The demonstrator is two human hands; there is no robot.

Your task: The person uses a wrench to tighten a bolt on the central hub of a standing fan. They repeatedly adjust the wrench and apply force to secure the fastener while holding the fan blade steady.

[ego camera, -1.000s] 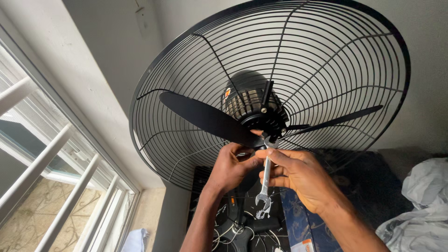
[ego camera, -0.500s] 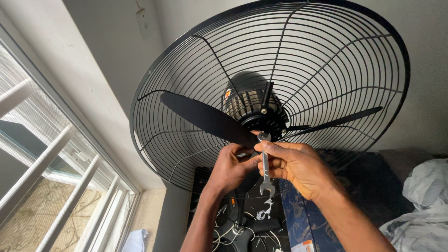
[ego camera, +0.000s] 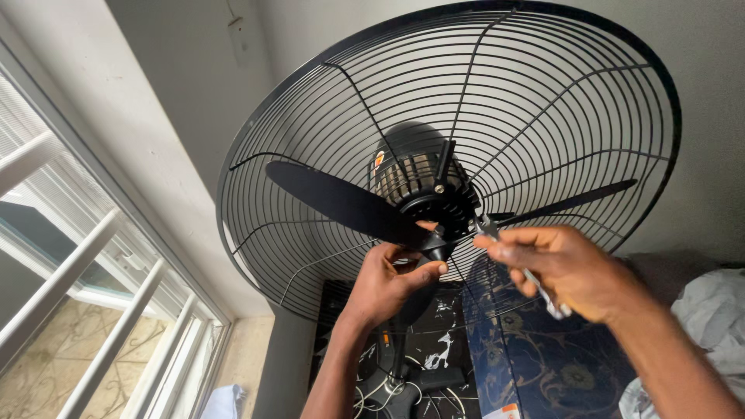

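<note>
Grey walls and a barred window at the left frame a large black fan filling the centre. The left hand pinches the blade hub from below. The right hand, at centre right, is closed around a metal spanner set at the hub. The spanner could slip off, likely knocking knuckles into the wire guard.

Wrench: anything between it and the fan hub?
Nothing visible. The right hand holds the wrench with its head already at the hub; the left hand grips the blade root just below, beside the path.
</note>
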